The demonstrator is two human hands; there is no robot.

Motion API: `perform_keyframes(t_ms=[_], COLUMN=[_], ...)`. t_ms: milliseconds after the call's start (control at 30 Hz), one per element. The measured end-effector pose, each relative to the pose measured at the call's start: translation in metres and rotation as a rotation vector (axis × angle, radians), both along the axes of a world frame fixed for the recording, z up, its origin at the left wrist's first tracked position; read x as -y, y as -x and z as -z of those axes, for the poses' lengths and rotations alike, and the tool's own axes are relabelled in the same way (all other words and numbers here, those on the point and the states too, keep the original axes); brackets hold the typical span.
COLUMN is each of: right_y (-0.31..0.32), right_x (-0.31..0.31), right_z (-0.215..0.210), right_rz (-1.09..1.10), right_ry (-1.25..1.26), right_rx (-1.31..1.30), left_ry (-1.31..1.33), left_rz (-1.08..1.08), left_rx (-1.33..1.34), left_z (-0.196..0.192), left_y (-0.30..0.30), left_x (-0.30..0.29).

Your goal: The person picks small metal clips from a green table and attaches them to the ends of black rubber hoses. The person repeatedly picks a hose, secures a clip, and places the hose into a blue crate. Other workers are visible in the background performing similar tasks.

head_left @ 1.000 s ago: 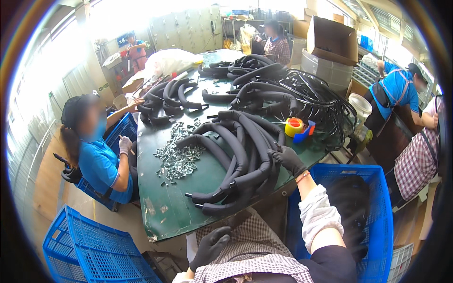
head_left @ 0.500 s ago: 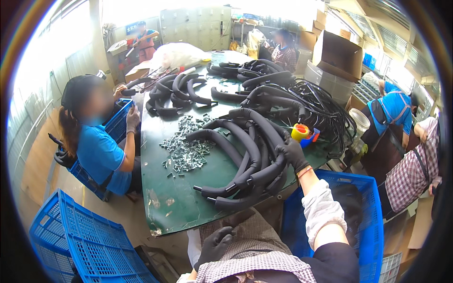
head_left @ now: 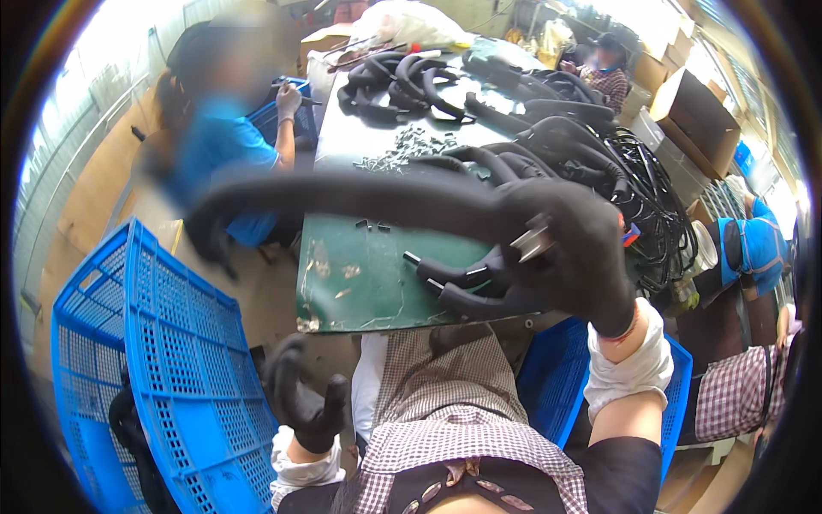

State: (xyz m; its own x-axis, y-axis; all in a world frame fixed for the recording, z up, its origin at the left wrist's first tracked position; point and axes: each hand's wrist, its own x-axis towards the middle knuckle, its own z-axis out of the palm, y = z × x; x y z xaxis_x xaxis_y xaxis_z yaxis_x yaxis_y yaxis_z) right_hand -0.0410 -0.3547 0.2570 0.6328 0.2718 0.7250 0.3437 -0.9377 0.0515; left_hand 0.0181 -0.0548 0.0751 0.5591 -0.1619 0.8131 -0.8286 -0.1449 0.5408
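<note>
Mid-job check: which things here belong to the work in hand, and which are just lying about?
Seems part of the job:
black foam-covered tube, gripped by the right hand
similar tubes on the table

Apparently just lying about:
white bundle, far end of the table
brown cardboard box, at right

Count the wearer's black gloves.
2: one on the left hand, low near the blue crate at left; one on the right hand, gripping a black tube in front of the green table. Neither is hidden.

We see an open cardboard box [head_left: 695, 124] at right; a white bucket [head_left: 705, 247] nearer us; a white bag [head_left: 413, 26] farther back.
</note>
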Motion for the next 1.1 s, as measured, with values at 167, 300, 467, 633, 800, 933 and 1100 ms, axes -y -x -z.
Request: perform_keyframes(t_ms=[167,300,467,633,800,933,1100], right_y=[-0.028,-0.048,-0.063,-0.080,-0.078,-0.077,-0.073], right_x=[-0.082,-0.125,-0.126,-0.096,-0.096,-0.098,-0.116], right_z=[0.055,0.104,0.105,0.134,0.152,0.160,0.210], right_rz=[-0.348,-0.628,-0.358,-0.256,-0.434,-0.440,-0.467], right_ry=[0.454,0.471,-0.124,-0.972,-1.514,-1.525,-1.162], right_rx=[-0.061,-0.118,-0.424,-0.902,-1.340,-1.365,-1.353], left_ry=[-0.555,-0.715,-0.316,-0.057,0.106,-0.153,0.111], left_rz=[-0.376,0.293,-0.115,-0.039,0.241,0.436,0.724], left_rx=[0.236,-0.679,-0.714,-0.777,-1.043,-1.049,-1.031], left_z=[-0.047,-0.015,0.064,0.174,0.207,0.195,0.106], left_y=[0.010,0.002,0.021,0.054,0.059,0.044,0.004], left_x=[-0.027,-0.047,-0.063,-0.085,-0.078,-0.077,-0.087])
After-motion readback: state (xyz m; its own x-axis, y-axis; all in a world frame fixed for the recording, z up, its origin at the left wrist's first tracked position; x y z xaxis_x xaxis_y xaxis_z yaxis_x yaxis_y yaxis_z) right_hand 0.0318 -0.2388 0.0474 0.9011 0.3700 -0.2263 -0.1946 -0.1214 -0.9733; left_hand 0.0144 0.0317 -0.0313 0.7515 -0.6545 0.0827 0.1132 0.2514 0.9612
